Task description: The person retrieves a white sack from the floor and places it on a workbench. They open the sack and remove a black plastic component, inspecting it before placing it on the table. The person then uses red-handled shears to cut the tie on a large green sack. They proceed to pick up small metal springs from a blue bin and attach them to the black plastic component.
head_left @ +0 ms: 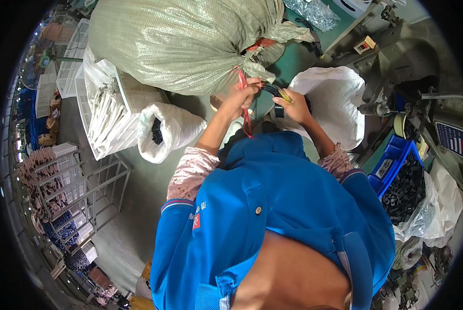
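Here's the left hand [240, 98], fingers pinched on a red strip [242, 77] just below the green woven sack's [185, 44] gathered neck, and the right hand [296, 108] clasping a dark bundle [271, 90] with a yellow piece [285, 96] beside it! A careless pull could snag strip and strands; a slack grip could drop the bundle. The fingers hide what the yellow piece is, and the sack's top runs out of view.
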Tool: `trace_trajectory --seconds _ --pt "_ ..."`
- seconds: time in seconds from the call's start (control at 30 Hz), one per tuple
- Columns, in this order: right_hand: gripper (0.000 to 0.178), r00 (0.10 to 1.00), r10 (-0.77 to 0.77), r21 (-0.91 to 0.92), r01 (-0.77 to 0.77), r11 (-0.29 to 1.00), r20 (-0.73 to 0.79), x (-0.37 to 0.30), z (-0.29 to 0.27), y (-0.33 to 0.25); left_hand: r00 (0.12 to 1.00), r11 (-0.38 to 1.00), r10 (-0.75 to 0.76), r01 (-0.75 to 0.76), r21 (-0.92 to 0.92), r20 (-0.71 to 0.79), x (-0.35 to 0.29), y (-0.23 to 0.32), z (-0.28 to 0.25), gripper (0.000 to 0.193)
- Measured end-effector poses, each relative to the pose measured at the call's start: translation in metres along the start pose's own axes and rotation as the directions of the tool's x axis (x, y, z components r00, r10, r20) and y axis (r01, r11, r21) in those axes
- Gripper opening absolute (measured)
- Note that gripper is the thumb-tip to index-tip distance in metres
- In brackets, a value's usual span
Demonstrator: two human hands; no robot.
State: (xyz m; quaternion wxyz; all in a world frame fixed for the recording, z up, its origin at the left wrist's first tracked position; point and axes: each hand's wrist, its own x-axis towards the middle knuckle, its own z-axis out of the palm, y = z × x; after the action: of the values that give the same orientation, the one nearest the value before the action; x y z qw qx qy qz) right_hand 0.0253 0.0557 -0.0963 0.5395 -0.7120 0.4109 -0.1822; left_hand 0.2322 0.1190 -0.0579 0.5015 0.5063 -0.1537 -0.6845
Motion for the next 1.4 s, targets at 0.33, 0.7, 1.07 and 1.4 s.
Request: trace_trajectory --seconds 0.33,0.7,1.07,1.4 --pt "0.019 0.905 0.357 0.795 -0.035 0.605 -0.231 0.026 -0.002 0.006 0.978 0.991 -0.127 0.134 0.030 -0.164 0.011 -0.020 0.007 0.013" --pt "0.025 0.920 0.317 0.803 -0.002 0.595 -0.232 0.033 -0.009 -0.007 0.810 0.394 0.502 -0.526 0.754 0.304 -0.052 0.015 0.076 0.029" --pt "0.032 0.952 0.260 0.834 -0.008 0.552 -0.163 0.032 -0.011 -0.008 0.823 0.131 0.559 -0.205 0.970 0.099 0.027 0.022 0.019 0.043" --pt "0.029 0.992 0.085 0.704 0.004 0.710 -0.092 0.007 -0.018 -0.007 0.959 0.930 0.278 -0.255 0.263 -0.053 0.021 0.019 0.056 0.022"
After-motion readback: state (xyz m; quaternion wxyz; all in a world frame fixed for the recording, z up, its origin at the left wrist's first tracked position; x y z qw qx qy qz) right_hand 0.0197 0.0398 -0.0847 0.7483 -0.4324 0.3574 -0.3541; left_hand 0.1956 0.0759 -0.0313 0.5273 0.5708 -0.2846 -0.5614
